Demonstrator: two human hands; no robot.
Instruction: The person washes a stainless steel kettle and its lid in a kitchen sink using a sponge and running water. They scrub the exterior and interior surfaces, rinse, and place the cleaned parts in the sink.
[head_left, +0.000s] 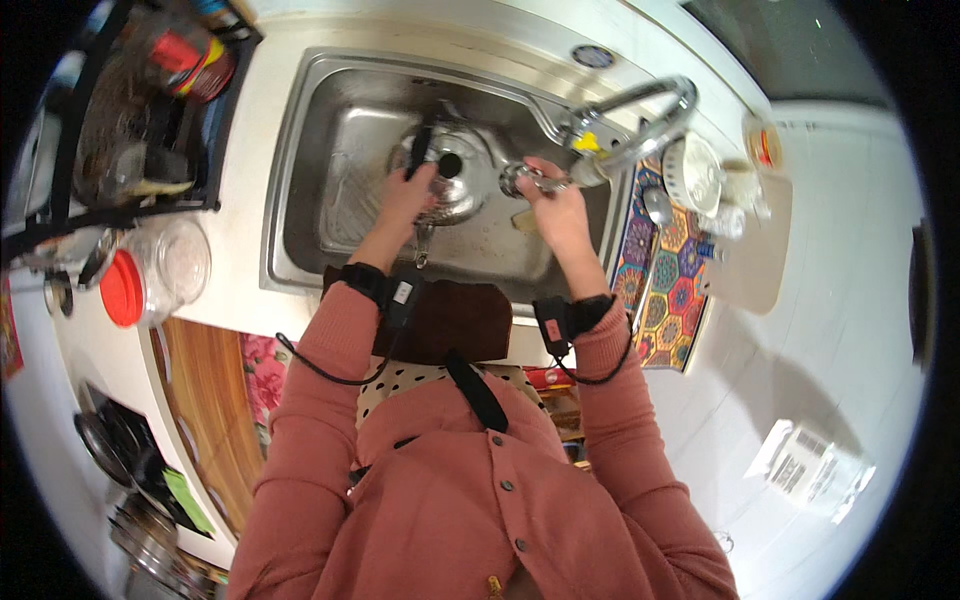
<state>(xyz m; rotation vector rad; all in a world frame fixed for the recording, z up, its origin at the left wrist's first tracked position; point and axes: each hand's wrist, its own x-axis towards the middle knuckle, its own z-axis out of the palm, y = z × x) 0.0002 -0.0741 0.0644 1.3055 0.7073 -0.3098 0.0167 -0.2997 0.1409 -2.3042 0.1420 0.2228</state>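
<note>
A shiny metal kettle (469, 199) stands in the stainless steel sink (352, 247), with a dark round spot on top and its spout pointing towards me. My left hand (409, 191) grips its black handle (421, 146). To the right, my right hand (551, 202) holds a small round metal piece (514, 180), possibly a lid; the fingers partly cover it. That hand is just below the outlet of the chrome gooseneck faucet (679, 97). A tan piece (525, 220), perhaps a sponge, shows beside my right hand.
A black rack (225, 120) and a clear jar with a red lid (124, 289) stand left of the sink. On the right, a patterned mat (667, 277) carries a metal ladle (658, 206) and a white perforated basket (694, 176). A package (799, 465) lies on the floor.
</note>
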